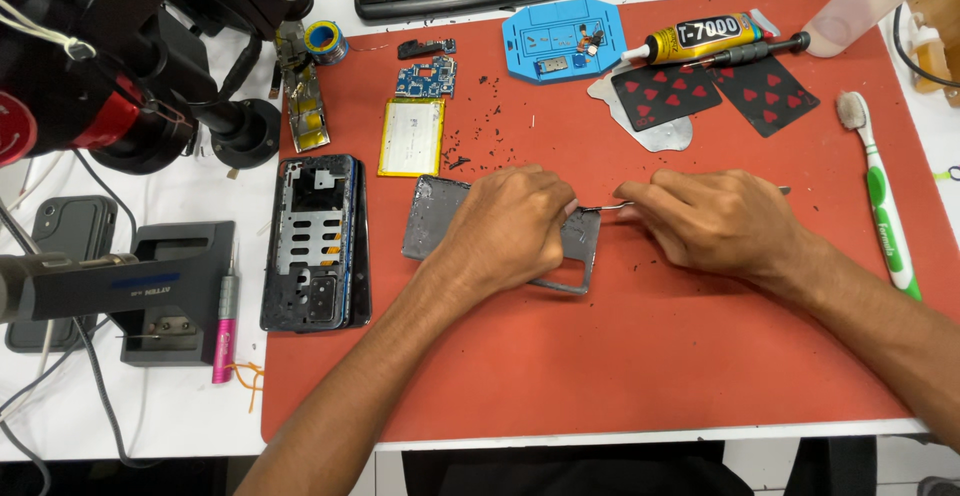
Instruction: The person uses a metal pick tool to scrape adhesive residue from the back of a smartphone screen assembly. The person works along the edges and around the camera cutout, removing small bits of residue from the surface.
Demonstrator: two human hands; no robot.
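Standing over the bench, going left to right: a stripped phone frame (pixel 318 244) sits parked at the mat's left edge, with a flat battery (pixel 411 136) and a small blue circuit board (pixel 427 78) laid above it, looks like they're set aside so the middle stays free for working.

Dead centre on the red mat (pixel 620 356) is a grey phone back cover (pixel 440 218), lying flat. The left hand (pixel 505 228) is pressed down on top of it, fingers curled and close together, probably to stop it sliding. The right hand (pixel 715 221) is closed round a thin metal tool (pixel 605 207), pinching it low, with the tip touching the cover's right edge. Black flecks are scattered around.

Further right are two playing cards (pixel 715 91), a glue tube (pixel 700 38) and a green toothbrush (pixel 880 196), well apart from the hands.
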